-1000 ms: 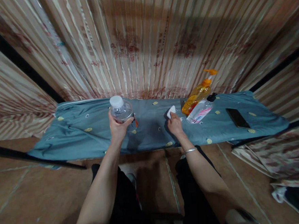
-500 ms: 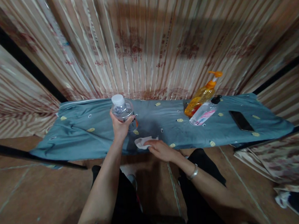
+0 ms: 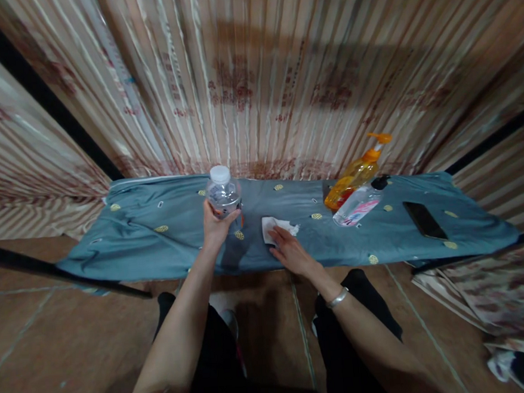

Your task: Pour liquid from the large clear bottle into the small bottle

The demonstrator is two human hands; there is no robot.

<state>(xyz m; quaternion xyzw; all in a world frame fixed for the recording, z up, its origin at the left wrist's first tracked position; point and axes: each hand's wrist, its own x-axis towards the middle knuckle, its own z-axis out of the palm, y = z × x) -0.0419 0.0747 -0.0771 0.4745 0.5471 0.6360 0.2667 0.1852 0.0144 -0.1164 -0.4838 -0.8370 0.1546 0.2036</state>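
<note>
A clear plastic bottle with a white cap stands roughly upright over the cloth-covered table. Wrapped around its lower body, my left hand grips it. A white tissue lies spread on the grey-blue cloth to the right of the bottle. My right hand rests on the tissue's near edge, fingers stretched out and slightly apart. The undersides of those fingers are hidden.
An orange pump bottle and a clear bottle with a black cap and pink label stand close together on the right. Farther right lies a black phone. Striped curtains hang behind the table, with dark poles at the sides.
My right hand has moved up and away from the table's front edge; the tissue, bunched in its fingers before, now lies flatter. The gripped bottle has shifted slightly right in view.
</note>
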